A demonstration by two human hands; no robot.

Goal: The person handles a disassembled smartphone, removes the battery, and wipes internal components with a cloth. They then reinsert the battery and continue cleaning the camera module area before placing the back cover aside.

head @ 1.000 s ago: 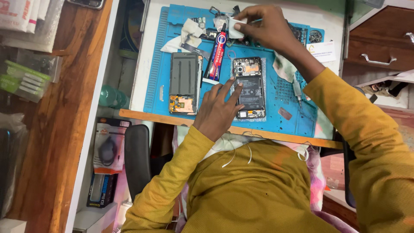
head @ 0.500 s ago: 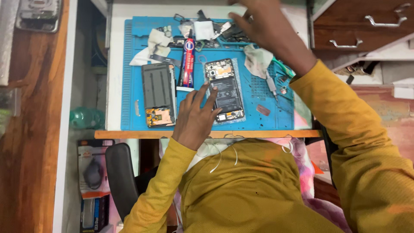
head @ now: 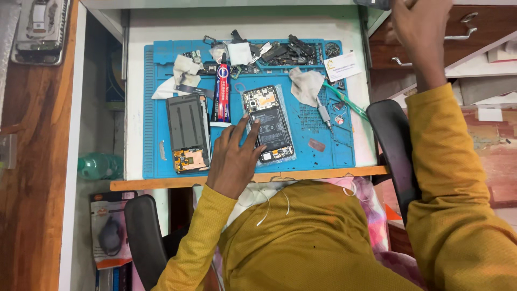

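Left hand (head: 235,159) rests flat on the opened phone (head: 268,125), fingers (head: 253,129) spread over its lower half, palm trailing toward the desk edge. Nothing is pinched or clasped: it is a loose press from above, not a grip. The phone lies back-off on the blue work mat (head: 156,108), circuit side up, near the mat's middle.

Right hand (head: 417,29) is raised well away to the far right, near the drawer handle (head: 458,36), partly cut off by the top of the view. I cannot tell whether it is closed on anything.

Just left of the pressing hand: an upright-lying glue tube (head: 222,91), nozzle pointing away from the body. Beyond that, the detached screen panel (head: 188,132), lying flat, its lower edge showing orange flex parts. To the right of the fingers: a crumpled cloth (head: 306,86), a small screwdriver (head: 325,114), a green tool (head: 347,102). Beyond the fingertips: a heap of loose parts (head: 280,51).

Risks, as judged:
- Bare fingertips on exposed board; smears or static could harm components.
- The hold is a press only; a shift of the forearm could slide the phone toward the tube or the panel.
- Attention and the right hand are off the mat; the left wrist sits near the desk edge, and a pull back could drag the phone off.
- Small screws near the screwdriver could scatter if the mat is bumped.
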